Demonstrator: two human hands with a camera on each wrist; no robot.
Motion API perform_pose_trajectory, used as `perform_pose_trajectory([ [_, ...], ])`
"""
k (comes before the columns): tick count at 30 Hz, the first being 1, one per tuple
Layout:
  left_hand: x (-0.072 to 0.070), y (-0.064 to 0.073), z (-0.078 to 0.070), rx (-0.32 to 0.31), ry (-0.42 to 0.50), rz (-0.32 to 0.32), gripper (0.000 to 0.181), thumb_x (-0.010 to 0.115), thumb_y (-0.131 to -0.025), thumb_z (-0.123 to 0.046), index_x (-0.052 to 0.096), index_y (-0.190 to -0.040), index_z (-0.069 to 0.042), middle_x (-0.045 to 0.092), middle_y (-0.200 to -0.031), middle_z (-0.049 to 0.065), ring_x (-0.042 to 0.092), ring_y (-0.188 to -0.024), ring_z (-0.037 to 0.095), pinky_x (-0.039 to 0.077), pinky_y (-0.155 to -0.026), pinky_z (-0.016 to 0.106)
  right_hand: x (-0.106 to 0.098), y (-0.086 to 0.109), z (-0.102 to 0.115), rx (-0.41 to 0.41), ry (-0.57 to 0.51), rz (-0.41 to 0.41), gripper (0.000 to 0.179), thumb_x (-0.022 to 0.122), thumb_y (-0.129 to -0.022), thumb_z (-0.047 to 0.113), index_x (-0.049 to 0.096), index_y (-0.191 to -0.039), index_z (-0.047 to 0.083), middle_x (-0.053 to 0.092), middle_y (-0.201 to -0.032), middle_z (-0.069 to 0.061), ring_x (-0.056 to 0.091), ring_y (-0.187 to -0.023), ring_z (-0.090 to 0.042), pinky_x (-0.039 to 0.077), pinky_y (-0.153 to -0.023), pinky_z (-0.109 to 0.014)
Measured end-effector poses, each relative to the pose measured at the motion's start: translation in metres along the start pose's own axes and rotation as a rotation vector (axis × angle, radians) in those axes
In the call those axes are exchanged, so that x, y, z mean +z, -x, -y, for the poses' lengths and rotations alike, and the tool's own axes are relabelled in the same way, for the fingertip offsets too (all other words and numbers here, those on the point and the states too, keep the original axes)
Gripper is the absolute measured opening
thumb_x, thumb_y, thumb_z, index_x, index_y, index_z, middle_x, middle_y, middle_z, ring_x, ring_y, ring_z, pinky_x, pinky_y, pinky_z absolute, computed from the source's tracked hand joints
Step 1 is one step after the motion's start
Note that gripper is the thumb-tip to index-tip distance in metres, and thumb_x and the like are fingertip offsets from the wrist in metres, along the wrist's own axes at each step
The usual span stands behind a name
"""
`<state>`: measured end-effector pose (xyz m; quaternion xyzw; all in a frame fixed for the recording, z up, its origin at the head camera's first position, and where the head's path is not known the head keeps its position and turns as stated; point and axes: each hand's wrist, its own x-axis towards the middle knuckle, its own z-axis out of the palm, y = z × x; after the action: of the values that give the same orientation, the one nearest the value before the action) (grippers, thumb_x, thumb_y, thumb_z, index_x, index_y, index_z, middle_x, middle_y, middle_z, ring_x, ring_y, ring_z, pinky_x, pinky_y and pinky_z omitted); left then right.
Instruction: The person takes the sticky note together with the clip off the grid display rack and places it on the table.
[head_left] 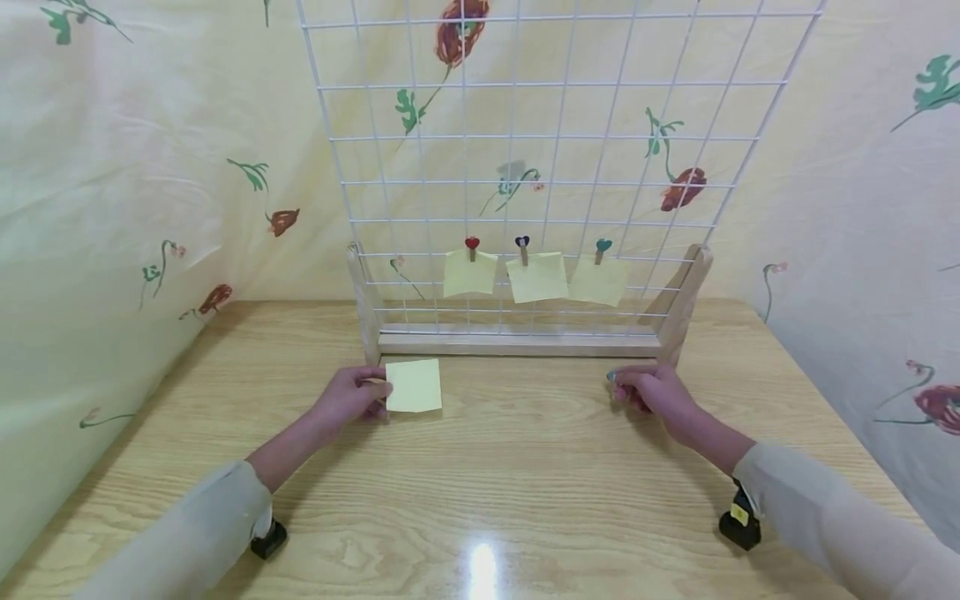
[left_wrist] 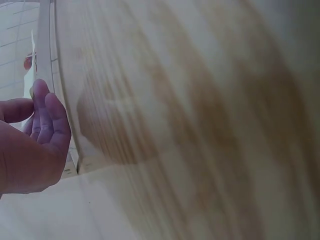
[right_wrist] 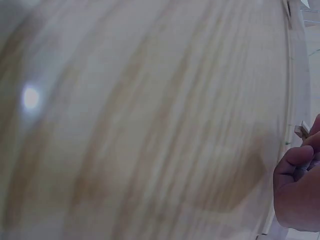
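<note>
My left hand [head_left: 352, 393] pinches a pale yellow square paper note [head_left: 415, 386] by its left edge, thumb in front, close over the table. In the left wrist view the note is seen nearly edge-on beyond the thumb. Over the table's right side, my right hand [head_left: 651, 388] grips a small wooden clothespin [right_wrist: 301, 130] with a teal decoration; the fingers hide most of it. Between and beyond the hands, three similar notes hang on a white wire grid [head_left: 562, 136] from clothespins: one with a red heart [head_left: 472, 243], one dark blue [head_left: 522, 242], one teal [head_left: 603, 246].
The grid stands upright in a wooden base [head_left: 517, 344] with slanted side posts at the back of the wood-grain table [head_left: 480, 467]. Floral cloth [head_left: 112, 208] lines the back and both sides. A black wrist device [head_left: 740, 521] sits below the right sleeve.
</note>
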<state>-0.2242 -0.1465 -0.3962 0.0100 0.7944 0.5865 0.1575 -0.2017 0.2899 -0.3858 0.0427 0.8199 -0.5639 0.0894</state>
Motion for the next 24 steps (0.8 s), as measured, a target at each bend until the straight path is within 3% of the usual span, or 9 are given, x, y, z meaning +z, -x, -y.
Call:
perform_pose_trajectory([
  [5, 0.001, -0.001, 0.001, -0.030, -0.028, 0.005, 0.041, 0.055, -0.086, -0.013, 0.046, -0.123, 0.002, 0.061, -0.078, 0.010, 0.061, -0.063, 0.019, 0.054, -0.064, 0.032, -0.002, -0.001, -0.004, 0.027, 0.045, 0.009, 0.037, 0.047, -0.090, 0.016, 0.051, -0.115, -0.011, 0.059, -0.065, 0.005, 0.045, -0.054, -0.004, 0.038, -0.049, -0.019],
  [24, 0.004, -0.003, 0.002, -0.007, -0.139, 0.001, 0.034, 0.053, -0.086, -0.011, 0.052, -0.116, 0.003, 0.060, -0.071, 0.010, 0.060, -0.057, 0.017, 0.053, -0.056, 0.030, 0.001, -0.004, -0.013, 0.029, 0.089, 0.011, 0.038, 0.051, -0.090, 0.023, 0.054, -0.116, -0.005, 0.059, -0.067, 0.004, 0.042, -0.052, -0.006, 0.039, -0.047, -0.018],
])
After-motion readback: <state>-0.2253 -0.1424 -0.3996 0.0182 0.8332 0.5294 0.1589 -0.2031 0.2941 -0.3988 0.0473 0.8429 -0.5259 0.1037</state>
